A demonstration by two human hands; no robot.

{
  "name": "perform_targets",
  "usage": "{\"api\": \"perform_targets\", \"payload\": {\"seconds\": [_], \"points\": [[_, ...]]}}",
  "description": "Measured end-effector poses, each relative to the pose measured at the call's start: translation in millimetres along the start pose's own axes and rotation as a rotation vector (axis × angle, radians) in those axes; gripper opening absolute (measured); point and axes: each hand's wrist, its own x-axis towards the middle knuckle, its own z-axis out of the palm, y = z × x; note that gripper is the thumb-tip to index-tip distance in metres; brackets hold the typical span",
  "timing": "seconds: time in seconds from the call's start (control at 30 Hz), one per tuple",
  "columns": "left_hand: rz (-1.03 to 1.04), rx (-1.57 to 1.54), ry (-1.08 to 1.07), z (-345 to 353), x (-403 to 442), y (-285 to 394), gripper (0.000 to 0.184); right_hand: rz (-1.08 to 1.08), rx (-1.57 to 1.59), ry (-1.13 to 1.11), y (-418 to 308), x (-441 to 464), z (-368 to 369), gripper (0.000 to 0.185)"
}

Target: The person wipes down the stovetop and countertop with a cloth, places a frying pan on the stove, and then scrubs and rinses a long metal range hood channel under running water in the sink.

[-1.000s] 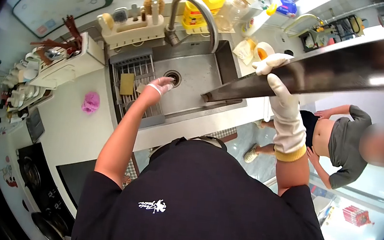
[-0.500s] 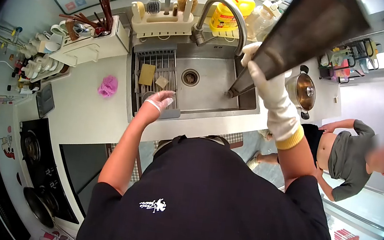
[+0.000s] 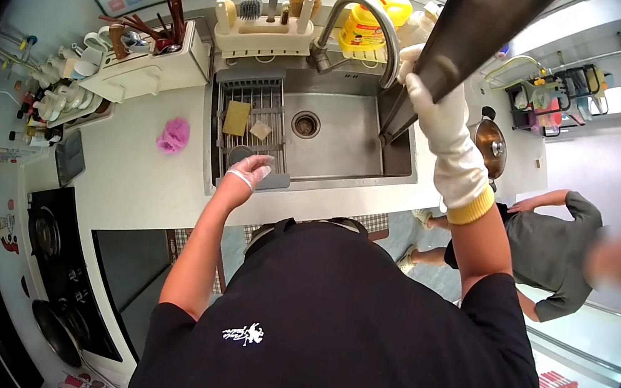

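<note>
My right hand (image 3: 444, 117), in a white glove with a yellow cuff, grips a long dark metal panel (image 3: 469, 35). The panel stands steeply, its lower end inside the right side of the steel sink (image 3: 332, 142). My left hand (image 3: 250, 171), in a thin clear glove, hovers by the front of the drying rack (image 3: 276, 124), fingers together and pointing right; whether it holds anything is too small to tell. On the rack lie a yellow sponge (image 3: 236, 118) and a small pale piece (image 3: 260, 130).
The faucet (image 3: 379, 12) arches behind the sink, near a yellow bottle (image 3: 363, 30) and brush holder (image 3: 263, 39). A lidded pot (image 3: 490, 148) sits at right. A person (image 3: 552, 247) stands further right. Pink mesh (image 3: 174, 136) lies on the left counter.
The panel has swung from nearly level to steep, with my right hand still on it. My left hand has moved from over the sink to the rack's front. The person's shirt now hangs lower.
</note>
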Motion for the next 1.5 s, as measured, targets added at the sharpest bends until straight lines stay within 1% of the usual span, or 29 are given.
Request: {"api": "perform_targets", "payload": {"seconds": [0.03,0.1,0.2,0.23,0.33,0.37,0.4,0.47,0.53,0.6,0.67,0.73,0.77,0.8,0.87,0.93,1.0,1.07,1.13,1.2,1.27,1.33,1.4,1.43,1.47,1.5], "points": [[-0.029,0.03,-0.014,0,-1,6,0.034,-0.018,0.03,0.029,9,3,-5,0.029],[-0.018,0.034,-0.005,0,1,9,0.035,-0.066,0.088,0.069,14,8,-10,0.028],[-0.029,0.032,-0.014,4,-2,2,0.035,-0.012,0.138,-0.01,-23,2,-2,0.028],[-0.028,0.024,-0.019,4,0,1,0.035,-0.048,0.099,-0.04,-28,1,0,0.028],[-0.014,0.05,-0.026,7,2,1,0.035,-0.072,0.12,-0.029,-17,1,-6,0.029],[-0.012,0.048,-0.023,8,0,1,0.035,-0.075,0.031,0.019,-7,3,-10,0.029],[-0.03,0.063,-0.025,8,-3,10,0.035,-0.084,0.033,0.014,-4,3,-14,0.029],[-0.048,0.077,-0.019,6,-2,13,0.034,-0.087,0.06,0.091,1,6,-18,0.027],[-0.035,0.031,-0.031,7,-3,1,0.035,-0.09,0.096,0.057,-23,7,-14,0.026],[-0.037,0.021,-0.04,9,-2,-2,0.034,-0.135,0.283,0.001,-38,7,-4,0.025],[-0.068,0.013,-0.05,10,-3,1,0.035,-0.127,0.255,0.006,-33,5,-1,0.025],[-0.061,0.031,-0.042,11,-6,6,0.035,-0.058,0.16,0.023,-21,7,3,0.025],[-0.057,0.051,-0.039,10,-7,9,0.036,-0.008,0.0,0.039,-18,4,7,0.027],[-0.052,0.054,-0.035,10,-7,10,0.036,-0.066,-0.107,-0.016,-21,6,13,0.034],[-0.049,0.058,-0.041,11,-9,10,0.036,-0.183,-0.266,-0.109,-44,8,40,0.04],[-0.035,0.056,-0.046,7,-12,5,0.037,-0.199,-0.189,-0.249,-44,13,70,0.042],[-0.016,0.053,-0.039,-2,-18,4,0.037,-0.205,-0.24,-0.361,-38,15,104,0.039],[-0.031,-0.025,0.004,-13,-34,3,0.037,-0.173,-0.258,-0.467,-26,15,140,0.048],[-0.057,-0.032,0.042,-26,-51,3,0.036,-0.175,-0.255,-0.515,-12,15,166,0.048],[-0.04,-0.114,0.149,-32,-72,0,0.036,-0.042,-0.354,-0.54,1,16,189,0.043],[-0.056,-0.142,0.194,-39,-89,-6,0.035,-0.038,-0.363,-0.538,12,15,207,0.034],[-0.047,-0.174,0.245,-41,-105,-18,0.035,-0.073,-0.381,-0.578,9,14,216,0.032],[-0.065,-0.22,0.272,-38,-116,-32,0.035,0.059,-0.388,-0.653,2,17,226,0.036],[-0.07,-0.258,0.284,-37,-118,-40,0.035,0.008,-0.416,-0.672,9,17,234,0.034],[-0.069,-0.264,0.298,-34,-119,-46,0.035,-0.003,-0.413,-0.682,15,15,242,0.034],[-0.065,-0.253,0.304,-31,-119,-46,0.035,-0.064,-0.421,-0.679,14,15,249,0.034]]}}
